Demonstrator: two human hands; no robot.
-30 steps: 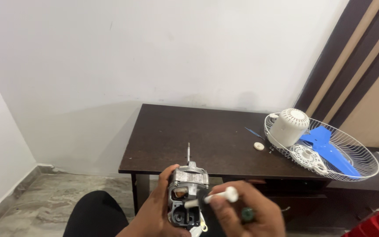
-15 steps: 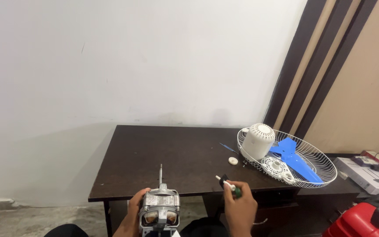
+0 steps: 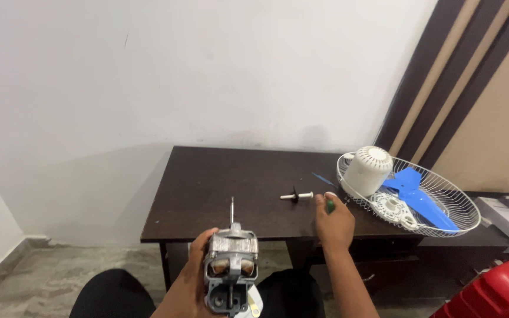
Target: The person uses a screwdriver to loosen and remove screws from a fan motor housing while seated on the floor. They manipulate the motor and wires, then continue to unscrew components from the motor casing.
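The head view looks down over the person's lap toward a dark brown wooden bench (image 3: 219, 182) standing against a white wall.

The left hand (image 3: 192, 282) is low in the frame, in front of the bench's near edge and above the person's dark-clothed knees. Its fingers are wrapped around the side of a grey metal fan motor with copper windings and a thin steel shaft (image 3: 230, 268), gripping it firmly; the shaft points up and away from the person, and a short stub shows at the motor's near end.

The right hand (image 3: 334, 222) reaches forward over the bench's front edge. Its fingers are closed on a small tool with a green handle (image 3: 329, 205), of which only the top shows above the knuckles. Just beyond this hand, lying flat on the bench and apart from the fingers, is a slim white plastic rod with a dark collar near its left end (image 3: 297, 196).

To the right, a round white wire fan guard (image 3: 443, 221) rests on the bench's far right end, overhanging it. Inside it sit a white plastic domed motor cover with vent slots (image 3: 367, 171), a blue plastic fan blade (image 3: 415, 191) and a white ring-shaped plastic piece (image 3: 395, 209). A red plastic case (image 3: 493, 291) stands on the floor at the lower right corner.
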